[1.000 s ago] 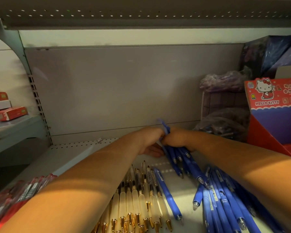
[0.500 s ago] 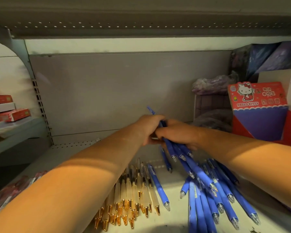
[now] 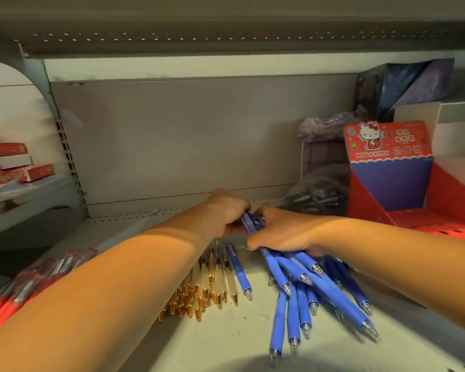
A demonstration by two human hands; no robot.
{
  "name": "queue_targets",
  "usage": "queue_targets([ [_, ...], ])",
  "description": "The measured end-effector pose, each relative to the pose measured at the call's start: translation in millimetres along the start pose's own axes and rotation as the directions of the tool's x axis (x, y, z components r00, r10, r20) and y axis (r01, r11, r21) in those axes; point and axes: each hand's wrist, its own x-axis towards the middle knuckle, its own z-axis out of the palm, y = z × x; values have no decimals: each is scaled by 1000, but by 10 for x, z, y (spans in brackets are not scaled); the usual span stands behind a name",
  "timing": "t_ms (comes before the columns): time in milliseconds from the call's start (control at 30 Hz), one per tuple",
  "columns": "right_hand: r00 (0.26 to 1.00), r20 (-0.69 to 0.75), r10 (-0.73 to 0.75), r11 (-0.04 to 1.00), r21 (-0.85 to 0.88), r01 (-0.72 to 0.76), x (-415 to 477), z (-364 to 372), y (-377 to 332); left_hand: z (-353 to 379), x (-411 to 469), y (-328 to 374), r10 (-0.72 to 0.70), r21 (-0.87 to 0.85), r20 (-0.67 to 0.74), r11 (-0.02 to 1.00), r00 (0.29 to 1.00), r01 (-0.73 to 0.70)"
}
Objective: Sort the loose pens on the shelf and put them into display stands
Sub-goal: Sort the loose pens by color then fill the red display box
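Red pens (image 3: 24, 288) lay farthest left of the display stand (image 3: 387, 181). Left hand (image 3: 226, 210) curled round the upper ends of the blue pens (image 3: 293, 267), well left of the stand; white gold-tipped pens (image 3: 207, 285) loose on the shelf (image 3: 226, 342), also left of it. Right hand (image 3: 282, 232) clutched the same bundle, nearer the stand, not touching it

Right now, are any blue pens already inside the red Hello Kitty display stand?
No, the visible red tray of the display stand holds no pens; the blue pens are outside it.
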Motion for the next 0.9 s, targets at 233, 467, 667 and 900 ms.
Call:
queue_targets([
  [233,999,27,36,978,-208,-30,-98,-126,134,-134,-121,-2,-3,-19,-102,1000,995,1],
  [467,1000,20,20,986,-167,-16,-144,-208,185,-309,-213,31,0,-124,-170,992,986,-21],
  [667,990,-84,-111,984,-147,98,-114,-243,181,-289,-332,70,47,-101,-78,993,996,-55],
  [900,993,-2,-118,992,35,118,-182,-319,88,-347,-336,-2,195,245,-236,960,952,-136],
])
